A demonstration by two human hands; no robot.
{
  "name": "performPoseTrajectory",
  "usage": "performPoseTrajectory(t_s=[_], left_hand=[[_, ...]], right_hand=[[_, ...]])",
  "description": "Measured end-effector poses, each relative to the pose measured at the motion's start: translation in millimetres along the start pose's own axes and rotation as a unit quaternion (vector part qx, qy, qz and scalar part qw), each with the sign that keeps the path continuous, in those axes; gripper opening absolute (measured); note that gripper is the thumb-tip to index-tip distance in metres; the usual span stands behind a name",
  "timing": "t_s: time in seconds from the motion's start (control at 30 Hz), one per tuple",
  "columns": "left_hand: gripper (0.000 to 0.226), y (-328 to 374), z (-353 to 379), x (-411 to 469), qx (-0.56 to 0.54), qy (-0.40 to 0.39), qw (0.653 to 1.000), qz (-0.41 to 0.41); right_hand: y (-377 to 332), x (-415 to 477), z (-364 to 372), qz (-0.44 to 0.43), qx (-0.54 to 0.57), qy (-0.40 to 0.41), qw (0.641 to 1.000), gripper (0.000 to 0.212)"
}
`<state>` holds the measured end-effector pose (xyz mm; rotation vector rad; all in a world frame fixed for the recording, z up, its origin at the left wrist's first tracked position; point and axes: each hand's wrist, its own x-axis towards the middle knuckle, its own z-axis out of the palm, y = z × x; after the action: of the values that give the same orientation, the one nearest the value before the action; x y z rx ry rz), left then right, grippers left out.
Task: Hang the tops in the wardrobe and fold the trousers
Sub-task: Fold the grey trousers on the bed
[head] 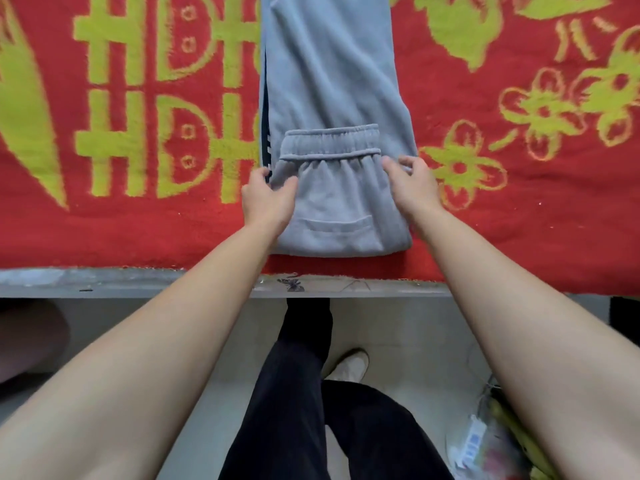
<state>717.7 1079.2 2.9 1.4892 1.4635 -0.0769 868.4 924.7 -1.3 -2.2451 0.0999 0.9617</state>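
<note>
A: Whereabouts of the grey trousers (329, 81)?

B: Flat on the red and yellow-green blanket (138, 220), stretched from close to the near edge away to the far side, past the top of view. Near end doubled over, with the elastic waistband (329, 140) on top, turned toward the far side.

A: And the hands?

B: Apart, one on either side of that folded part. Left hand (268, 195) at the left edge, thumb on top of the cloth, fingers curled over the side, pinching it. Right hand (414, 188) at the right edge just beside the waistband, fingers curled onto the fabric, gripping too.

A: Anything else on the cloth?

B: A dark stripe (266, 133) down the left edge. Also a stitched pocket outline (336, 225) on the folded flap, between the two wrists.

A: Nearer than the blanket?

B: A grey ledge (104, 282) along the near edge, then pale floor (221, 341) below. On it, black-clad legs (294, 410) and a light shoe (349, 367). At near right, a plastic bag (485, 445), contents too blurred to tell.
</note>
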Motion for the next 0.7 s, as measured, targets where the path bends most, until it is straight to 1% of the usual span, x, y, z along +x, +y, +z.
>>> performPoseTrajectory(t_s=[0.03,0.07,0.13,0.23,0.3,0.37,0.4,0.47,0.53,0.57,0.6,0.7], left_hand=[[0.063,-2,5,4,0.076,0.027,0.996,0.036],[0.063,-4,9,8,0.125,0.047,0.989,0.064],[0.061,-3,16,18,0.172,0.061,0.979,0.095],[0.057,0,21,30,0.235,0.065,0.966,0.088],[0.053,2,20,36,0.257,0.057,0.962,0.073],[0.046,2,16,37,0.240,0.050,0.965,0.090],[0.042,2,14,37,0.214,0.055,0.967,0.122],[0.034,8,11,36,0.147,0.085,0.965,0.199],[0.032,19,10,37,0.097,0.118,0.960,0.236],[0.032,24,12,42,0.095,0.126,0.960,0.230],[0.034,28,13,50,0.105,0.122,0.966,0.205],[0.041,35,15,76,0.158,0.054,0.983,0.080]], right_hand=[[6,3,2,-0.026,-0.079,0.018,0.996,0.058],[10,3,4,-0.046,-0.120,0.024,0.991,0.061],[14,6,5,-0.076,-0.139,0.026,0.987,0.060],[15,12,8,-0.109,-0.183,0.039,0.976,0.051],[12,13,10,-0.137,-0.210,0.049,0.967,0.039],[8,11,13,-0.168,-0.192,0.050,0.965,0.025],[6,9,15,-0.185,-0.172,0.055,0.966,0.020],[-2,6,16,-0.221,-0.130,0.088,0.963,0.015],[-12,9,18,-0.245,-0.097,0.125,0.957,0.016],[-16,15,19,-0.245,-0.091,0.133,0.956,0.019],[-20,22,20,-0.235,-0.098,0.129,0.958,0.023],[-25,45,21,-0.150,-0.157,0.068,0.974,0.039]])
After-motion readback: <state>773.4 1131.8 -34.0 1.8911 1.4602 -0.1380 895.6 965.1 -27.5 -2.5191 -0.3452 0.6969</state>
